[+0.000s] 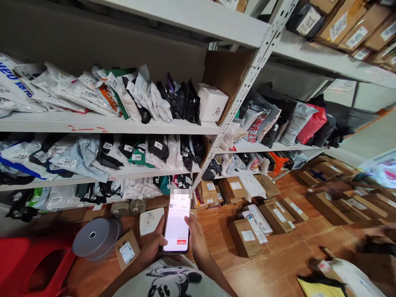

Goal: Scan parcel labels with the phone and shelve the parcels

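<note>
A smartphone [177, 226] with a bright, mostly white screen is held upright in front of my body. My left hand [155, 239] grips its left side, the thumb lying on the lower left edge of the screen. From the right side my right hand [196, 233] holds it too, with that thumb over the upper right of the screen. A red button shows low on the display; the finer text is too small to read. Beyond the phone stands a white metal shelf [123, 126] packed with labelled mailing bags.
Cardboard boxes [246, 237] lie on the wooden floor to the right, with more stacked farther off. A red plastic stool [46, 264] and a grey round container [93, 237] stand at the left. A white shelf post [230, 111] leans across the middle of the view.
</note>
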The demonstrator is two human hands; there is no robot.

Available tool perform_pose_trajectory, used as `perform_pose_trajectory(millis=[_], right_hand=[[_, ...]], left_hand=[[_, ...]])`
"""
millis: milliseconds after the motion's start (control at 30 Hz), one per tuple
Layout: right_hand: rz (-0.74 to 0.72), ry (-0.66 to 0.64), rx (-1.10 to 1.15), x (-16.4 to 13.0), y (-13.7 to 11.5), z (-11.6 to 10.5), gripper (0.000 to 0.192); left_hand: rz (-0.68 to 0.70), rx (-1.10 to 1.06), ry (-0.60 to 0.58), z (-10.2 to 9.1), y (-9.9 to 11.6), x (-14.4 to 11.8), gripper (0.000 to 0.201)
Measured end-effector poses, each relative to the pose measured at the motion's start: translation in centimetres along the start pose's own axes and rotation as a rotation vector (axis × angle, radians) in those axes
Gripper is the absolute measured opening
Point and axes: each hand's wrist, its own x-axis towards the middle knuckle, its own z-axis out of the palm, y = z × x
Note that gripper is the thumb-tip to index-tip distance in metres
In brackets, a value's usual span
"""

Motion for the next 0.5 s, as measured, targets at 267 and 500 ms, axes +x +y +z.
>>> perform_pose_trajectory(millis=[267,500], right_hand=[[0.051,-0.108,0.030,-0.4,-0.4,-1.0,0.031],[0.063,-0.128,0.033,-0.8,-0.3,-1.0,0.028]], left_hand=[[0.007,-0.014,-0.003,0.1,0.0,-0.3,0.110],[0.052,0.038,0.056,1.1,-0.2,-0.5,0.106]])
